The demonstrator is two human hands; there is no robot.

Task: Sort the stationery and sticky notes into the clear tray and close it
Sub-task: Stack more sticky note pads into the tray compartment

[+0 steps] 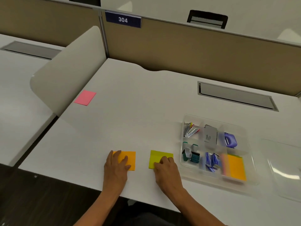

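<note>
Three sticky-note pads are not yet sorted: my left hand (117, 162) lies flat on the orange pad (128, 159), my right hand (164, 165) curls onto the yellow-green pad (158, 156), and the pink pad (85, 97) lies well apart. The clear compartmented tray (187, 119) already holds clips, staples, a purple punch (230, 140) and an orange pad; its clear lid (286, 170) lies beside it, off.

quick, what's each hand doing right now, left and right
Left hand: open, fingers flat on the orange sticky note pad.
Right hand: fingers curled on the yellow-green sticky note pad, gripping its near edge.
</note>
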